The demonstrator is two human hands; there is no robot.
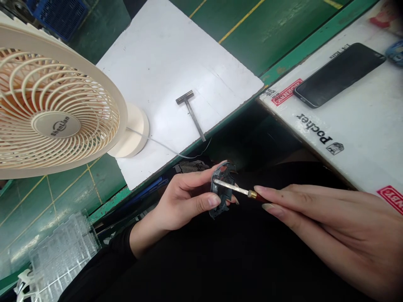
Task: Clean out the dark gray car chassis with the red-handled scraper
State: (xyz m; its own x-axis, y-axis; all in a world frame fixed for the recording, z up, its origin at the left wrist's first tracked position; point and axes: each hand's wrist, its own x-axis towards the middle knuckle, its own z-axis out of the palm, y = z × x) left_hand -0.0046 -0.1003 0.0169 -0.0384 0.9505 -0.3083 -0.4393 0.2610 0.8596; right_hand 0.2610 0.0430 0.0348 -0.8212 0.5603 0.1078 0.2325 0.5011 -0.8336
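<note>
My left hand point(185, 197) pinches a small dark grey plastic ring-shaped part point(223, 191) between thumb and fingers, held over my lap below the table edge. My right hand point(317, 222) grips a thin tool point(234, 189) with a metal blade, brass collar and red handle. The blade tip lies across the face of the plastic part.
A cream desk fan point(53, 109) stands at left on a white board point(163, 63), its cable trailing off the edge. A metal T-shaped tool point(191, 111) lies on that board. A black phone point(338, 73) rests on the white box at right. Clear plastic trays point(59, 256) sit at lower left.
</note>
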